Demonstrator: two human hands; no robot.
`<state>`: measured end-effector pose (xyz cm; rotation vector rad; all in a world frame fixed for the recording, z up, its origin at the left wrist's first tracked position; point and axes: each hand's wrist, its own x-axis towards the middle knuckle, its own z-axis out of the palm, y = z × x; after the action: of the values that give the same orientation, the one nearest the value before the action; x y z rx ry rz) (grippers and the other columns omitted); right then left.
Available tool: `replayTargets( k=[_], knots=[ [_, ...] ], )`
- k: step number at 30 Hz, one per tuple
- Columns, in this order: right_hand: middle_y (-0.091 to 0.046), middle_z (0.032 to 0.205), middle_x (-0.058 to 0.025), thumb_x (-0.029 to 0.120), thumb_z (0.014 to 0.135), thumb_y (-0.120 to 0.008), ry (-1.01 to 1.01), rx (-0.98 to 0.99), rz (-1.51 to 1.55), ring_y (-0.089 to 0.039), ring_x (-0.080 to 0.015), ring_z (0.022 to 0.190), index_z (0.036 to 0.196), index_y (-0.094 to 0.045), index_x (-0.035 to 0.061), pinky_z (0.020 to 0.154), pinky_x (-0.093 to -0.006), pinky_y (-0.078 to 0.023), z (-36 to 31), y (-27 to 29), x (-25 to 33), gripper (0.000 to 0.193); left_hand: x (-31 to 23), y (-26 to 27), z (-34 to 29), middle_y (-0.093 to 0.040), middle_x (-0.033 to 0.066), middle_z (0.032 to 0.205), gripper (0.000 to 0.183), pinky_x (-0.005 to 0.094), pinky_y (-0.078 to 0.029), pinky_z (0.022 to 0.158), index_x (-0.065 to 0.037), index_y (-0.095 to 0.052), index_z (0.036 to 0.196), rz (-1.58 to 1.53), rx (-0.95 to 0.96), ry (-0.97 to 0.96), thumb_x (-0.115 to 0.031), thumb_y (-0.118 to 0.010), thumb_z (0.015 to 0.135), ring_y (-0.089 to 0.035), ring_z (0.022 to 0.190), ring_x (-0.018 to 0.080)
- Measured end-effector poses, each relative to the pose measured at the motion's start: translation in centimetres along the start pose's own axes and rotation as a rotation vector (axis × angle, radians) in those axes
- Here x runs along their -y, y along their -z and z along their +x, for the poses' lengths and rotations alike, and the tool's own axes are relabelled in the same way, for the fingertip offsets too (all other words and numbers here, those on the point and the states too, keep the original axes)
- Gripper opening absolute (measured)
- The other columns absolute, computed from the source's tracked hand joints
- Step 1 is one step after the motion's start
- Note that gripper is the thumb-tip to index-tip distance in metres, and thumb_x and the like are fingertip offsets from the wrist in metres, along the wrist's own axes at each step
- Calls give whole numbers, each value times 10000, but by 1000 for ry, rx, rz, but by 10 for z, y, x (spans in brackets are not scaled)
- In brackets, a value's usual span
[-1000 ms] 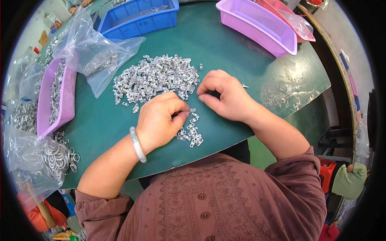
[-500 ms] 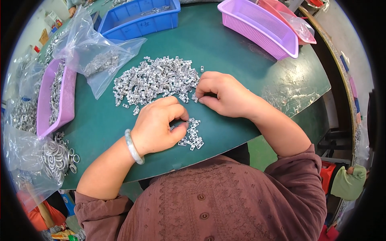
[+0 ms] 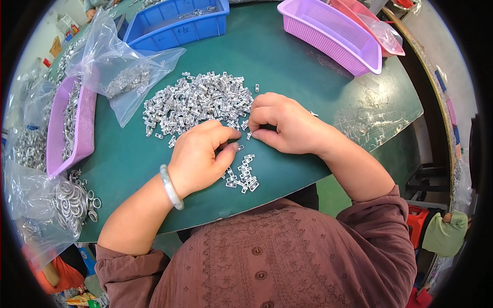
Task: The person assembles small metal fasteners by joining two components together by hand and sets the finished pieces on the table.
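A heap of small silvery rectangular metal pieces (image 3: pixel 197 102) lies on the green table. At its near right edge my right hand (image 3: pixel 287 123) is closed in a pinch, one small metal piece (image 3: pixel 249 135) at its thumb tip. My left hand (image 3: pixel 200 156), with a pale bangle (image 3: pixel 170 188) on its wrist, rests palm down before the heap. Its thumb and index finger are curved but apart, and a single piece (image 3: pixel 240 148) lies beside the thumb tip. Just nearer to me is a smaller cluster of pieces (image 3: pixel 247 174), partly beside the left hand.
A clear plastic bag (image 3: pixel 128 82) of pieces and a lilac basket (image 3: pixel 87 123) stand left, near metal rings (image 3: pixel 72 200). At the back are a blue bin (image 3: pixel 177 36) and another lilac basket (image 3: pixel 328 46). The table's near edge (image 3: pixel 226 215) runs close to my body.
My left hand has moved slightly away from the small cluster, toward the heap, its thumb and index finger now apart. My right hand has shifted slightly nearer to me, with a piece at its fingertips.
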<state>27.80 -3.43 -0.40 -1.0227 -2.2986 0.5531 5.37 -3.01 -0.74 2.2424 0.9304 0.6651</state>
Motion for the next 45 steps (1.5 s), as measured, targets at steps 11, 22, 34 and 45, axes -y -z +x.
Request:
replayTargets(
  k=[11, 22, 34, 45],
  knots=[
    [-591, 843, -109, 63, 745, -639, 26, -53, -34, -575, -322, 829, 781, -648, 39, 745, -420, -475, -2, -6, -1, 44, 1, 0, -1, -584, 81, 729, 108, 355, -481, 610, -57, -685, 861, 37, 2, -82, -107, -688, 765, -601, 681, 249],
    [-573, 867, -63, 33, 727, -686, 94, -82, -8, -570, -271, 857, 789, -609, 72, 785, -368, -438, -2, -15, 9, 106, 0, -2, -1, -596, 62, 775, 107, 335, -478, 583, -64, -687, 810, 9, -53, 15, -131, -740, 746, -606, 665, 232],
    [-576, 901, -72, 20, 719, -690, 15, -93, -37, -554, -287, 901, 862, -607, 52, 779, -379, -465, -2, -7, -3, 169, -1, 0, -1, -590, 61, 737, 74, 329, -469, 569, -62, -673, 781, -40, -13, 37, -84, -729, 739, -598, 630, 221],
    [-563, 829, -95, 67, 750, -652, -21, -169, -51, -554, -312, 838, 805, -641, 58, 739, -412, -460, 1, -14, -7, 57, -6, 8, 1, -565, 40, 729, 99, 243, -446, 535, -27, -662, 762, -16, 94, 19, -47, -749, 718, -547, 602, 110]
  ],
)
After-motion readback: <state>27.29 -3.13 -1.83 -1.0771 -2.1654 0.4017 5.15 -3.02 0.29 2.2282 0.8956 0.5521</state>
